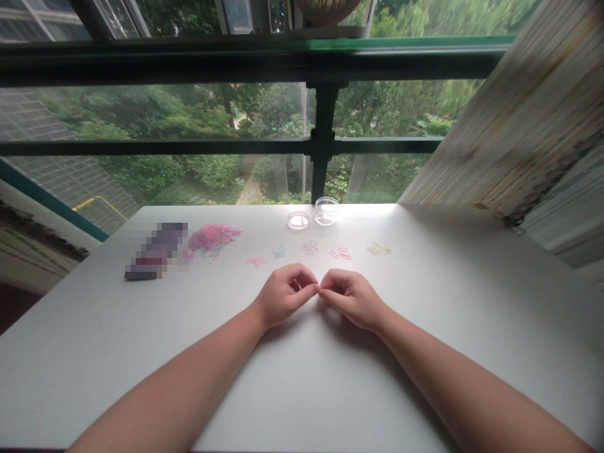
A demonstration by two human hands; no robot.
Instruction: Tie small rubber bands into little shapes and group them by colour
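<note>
Lying before the right clear round plastic dish (pixel 326 222), thin pink loops (pixel 345 256) rest on white surface (pixel 292 390). Nearer me, left hand (pixel 283 296) and right hand (pixel 356 299) meet, fingertips pinched; anything held, I cannot tell. Such fine work seems calling for light touch.

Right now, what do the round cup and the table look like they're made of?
Cup: probably clear, shiny plastic or glass; it's see-through, with bright rims.
Table: smooth, white, slightly glossy, perhaps laminate; light spreads softly across it.
</note>
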